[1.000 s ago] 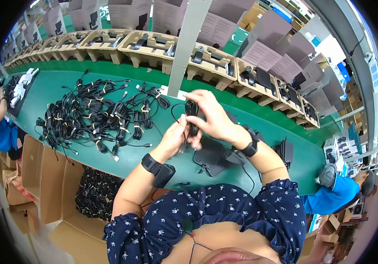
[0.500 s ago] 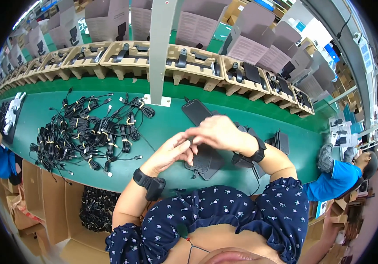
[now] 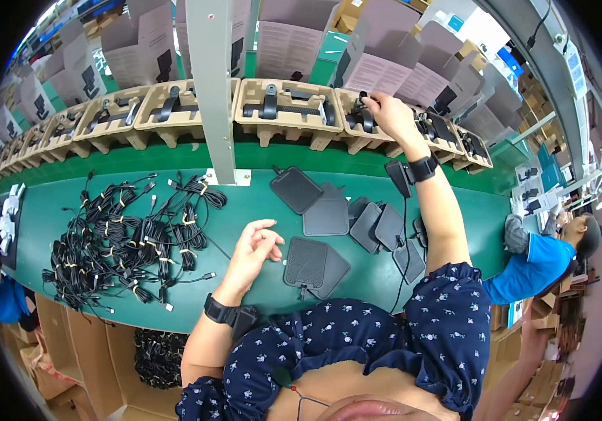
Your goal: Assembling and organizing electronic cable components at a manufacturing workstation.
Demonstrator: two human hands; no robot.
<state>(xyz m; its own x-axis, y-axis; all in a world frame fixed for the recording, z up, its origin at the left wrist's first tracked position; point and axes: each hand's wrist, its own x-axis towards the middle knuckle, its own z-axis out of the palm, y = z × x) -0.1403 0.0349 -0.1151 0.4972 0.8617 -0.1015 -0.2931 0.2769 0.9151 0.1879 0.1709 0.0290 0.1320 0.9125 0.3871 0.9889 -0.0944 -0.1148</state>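
Note:
My right hand (image 3: 387, 116) is reaching over one of the brown moulded trays (image 3: 350, 136) in the far row. Its fingers are closed by a small black part at the tray's back edge; what lies between them I cannot make out. My left hand (image 3: 252, 249) hovers above the green table, fingers loosely apart, holding nothing. Just right of it lie overlapping flat black pads (image 3: 306, 258) with short cable ends. More such pads (image 3: 295, 189) lie beyond, and several smaller ones (image 3: 366, 226) lie below my right forearm.
A heap of bundled black cables (image 3: 115, 231) covers the table's left part. A grey metal post (image 3: 211, 91) stands at the far edge, with open printed boxes (image 3: 288, 42) behind the trays. A cardboard box (image 3: 97, 344) sits below the table. People in blue work at left and right (image 3: 536, 263).
My hands were together over the black pads. My right hand has moved away to the far tray, and my left has drawn back slightly left. The view has shifted a little.

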